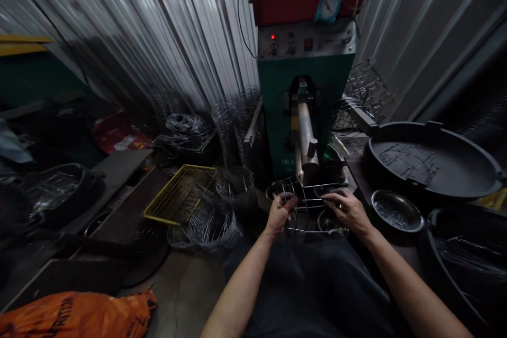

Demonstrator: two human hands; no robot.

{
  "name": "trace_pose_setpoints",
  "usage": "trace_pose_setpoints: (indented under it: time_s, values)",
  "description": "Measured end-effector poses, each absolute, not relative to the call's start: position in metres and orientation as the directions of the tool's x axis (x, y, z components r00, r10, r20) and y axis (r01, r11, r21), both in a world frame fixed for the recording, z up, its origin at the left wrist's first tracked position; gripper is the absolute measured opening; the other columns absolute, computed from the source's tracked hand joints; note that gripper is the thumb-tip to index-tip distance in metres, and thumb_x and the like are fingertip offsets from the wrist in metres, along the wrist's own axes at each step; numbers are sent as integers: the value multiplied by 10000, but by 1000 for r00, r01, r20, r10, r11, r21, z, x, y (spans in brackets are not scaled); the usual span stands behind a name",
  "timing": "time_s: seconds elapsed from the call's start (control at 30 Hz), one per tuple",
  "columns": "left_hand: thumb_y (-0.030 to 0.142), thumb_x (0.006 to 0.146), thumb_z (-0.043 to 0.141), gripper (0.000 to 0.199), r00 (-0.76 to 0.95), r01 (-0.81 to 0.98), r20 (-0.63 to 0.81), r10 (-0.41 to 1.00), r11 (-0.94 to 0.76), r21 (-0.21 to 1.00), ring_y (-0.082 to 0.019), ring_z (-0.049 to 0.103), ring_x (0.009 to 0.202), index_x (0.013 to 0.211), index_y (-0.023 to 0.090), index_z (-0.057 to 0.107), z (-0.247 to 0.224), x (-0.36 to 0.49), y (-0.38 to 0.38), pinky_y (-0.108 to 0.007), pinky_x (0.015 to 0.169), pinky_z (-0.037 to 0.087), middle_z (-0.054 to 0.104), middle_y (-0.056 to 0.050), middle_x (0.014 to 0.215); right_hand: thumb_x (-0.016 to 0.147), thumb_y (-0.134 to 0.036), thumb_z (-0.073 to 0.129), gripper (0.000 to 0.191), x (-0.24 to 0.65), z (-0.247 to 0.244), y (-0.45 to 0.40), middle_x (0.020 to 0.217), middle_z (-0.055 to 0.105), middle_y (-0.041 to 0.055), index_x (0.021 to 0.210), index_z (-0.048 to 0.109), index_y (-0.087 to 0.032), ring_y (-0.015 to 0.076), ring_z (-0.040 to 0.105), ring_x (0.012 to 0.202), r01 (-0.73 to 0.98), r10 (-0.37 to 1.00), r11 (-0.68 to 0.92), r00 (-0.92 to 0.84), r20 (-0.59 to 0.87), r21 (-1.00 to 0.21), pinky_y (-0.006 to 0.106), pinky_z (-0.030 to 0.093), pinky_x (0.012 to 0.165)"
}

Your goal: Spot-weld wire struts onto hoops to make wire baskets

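Note:
A wire frame (303,230) of thin metal rods lies between my hands, just below the electrode arms of a green spot welding machine (273,90). My left hand (280,214) is closed on the left side of this frame, thumb and fingers pinched together. My right hand (348,210) is at the frame's right end, its fingers bent along the rods. Dim light hides whether the right fingertips grip a rod. The welder's round arm (306,129) points down toward the frame's far edge.
To the right, a large black pan (415,161) holds a wire piece, with a metal bowl (397,211) of small rods nearby. On the left stand a yellow-rimmed wire basket (148,215) and coiled wire baskets (216,227). An orange sack (79,314) lies at lower left.

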State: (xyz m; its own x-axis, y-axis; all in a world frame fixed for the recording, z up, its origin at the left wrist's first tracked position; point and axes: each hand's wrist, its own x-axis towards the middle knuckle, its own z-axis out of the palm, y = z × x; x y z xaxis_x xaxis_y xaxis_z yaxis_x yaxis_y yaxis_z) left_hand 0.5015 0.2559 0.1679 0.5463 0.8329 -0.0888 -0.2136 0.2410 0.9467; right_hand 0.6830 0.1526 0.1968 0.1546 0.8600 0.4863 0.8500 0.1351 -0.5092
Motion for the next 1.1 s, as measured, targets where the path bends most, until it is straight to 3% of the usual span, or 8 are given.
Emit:
trace_pose_setpoints:
  time_s: [0.1, 0.33, 1.1]
  values:
    - [401, 649, 648, 310, 554, -217, -112, 825, 272, 937, -11, 309, 312, 788, 149, 534, 171, 502, 255, -154, 314, 176, 453, 76, 459, 829, -382, 500, 196, 689, 192, 160, 924, 555, 62, 843, 654, -262, 225, 500, 905, 879, 832, 164, 120, 541, -447, 366, 444, 768]
    - [410, 649, 648, 323, 537, -210, -133, 833, 284, 935, -13, 306, 299, 801, 153, 525, 172, 504, 257, -156, 312, 166, 462, 78, 448, 822, -379, 508, 179, 698, 186, 168, 1086, 528, 52, 812, 642, -260, 255, 435, 1032, 859, 811, 172, 155, 565, -482, 441, 390, 872]
    - [423, 626, 664, 351, 540, -272, -119, 833, 307, 912, -12, 305, 291, 799, 149, 530, 164, 518, 272, -152, 292, 167, 437, 83, 449, 800, -382, 510, 182, 713, 193, 191, 1083, 587, 20, 780, 643, -258, 246, 454, 972, 832, 859, 173, 134, 493, -527, 445, 386, 865]
